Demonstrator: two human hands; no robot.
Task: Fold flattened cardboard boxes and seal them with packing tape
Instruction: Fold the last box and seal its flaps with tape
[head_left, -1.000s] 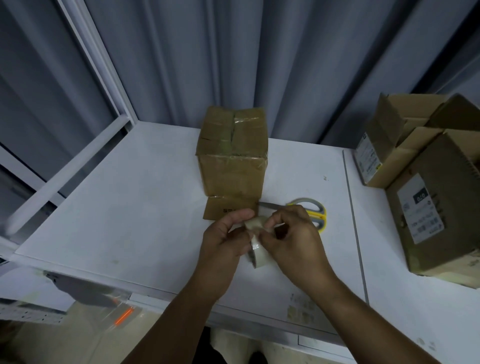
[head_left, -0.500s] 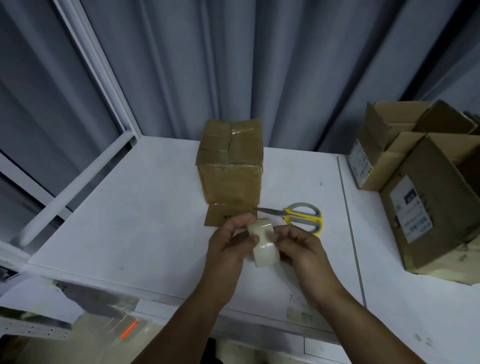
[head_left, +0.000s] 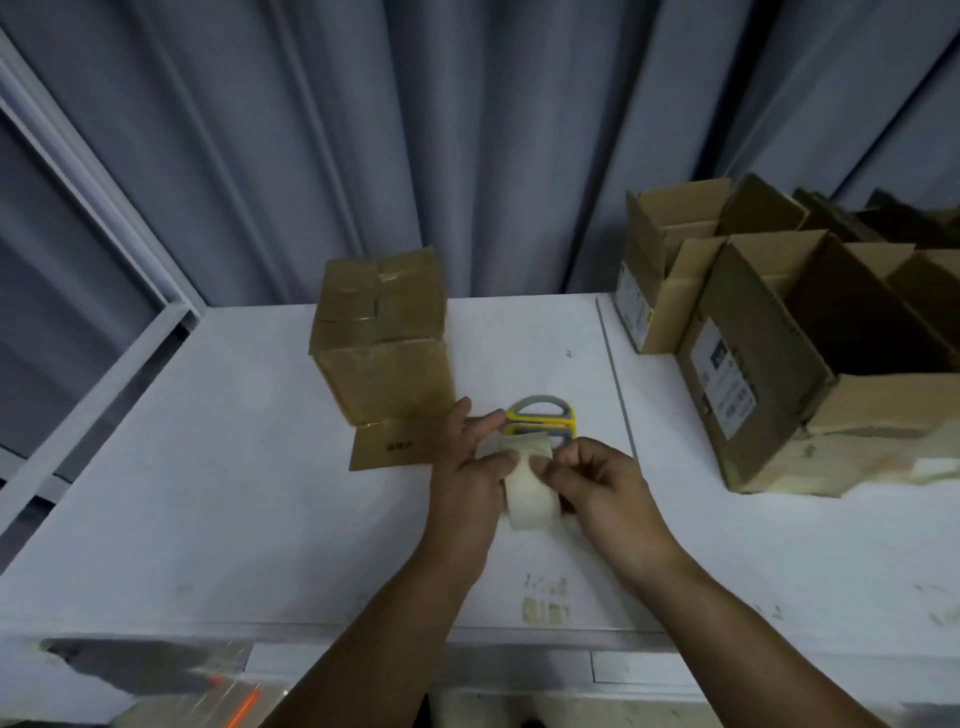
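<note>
A pale roll of packing tape (head_left: 530, 491) is held above the white table (head_left: 218, 467) between both hands. My left hand (head_left: 467, 473) grips its left side with the thumb laid on top. My right hand (head_left: 597, 483) holds the right side, its curled fingertips picking at the roll's face. Just beyond them stands a small folded cardboard box (head_left: 382, 332), taped across its top, with one flap lying flat on the table at its foot. Yellow-and-grey scissors (head_left: 540, 415) lie behind the tape, partly hidden by it.
Open cardboard boxes (head_left: 753, 364) with white labels stand on the right part of the table. A grey curtain hangs behind. A white metal frame (head_left: 104, 374) runs along the left. The table's front edge is near my forearms.
The view has shifted, so the box and scissors sit differently in frame. My hands have stayed together on the tape roll, and my right fingers have moved onto its face.
</note>
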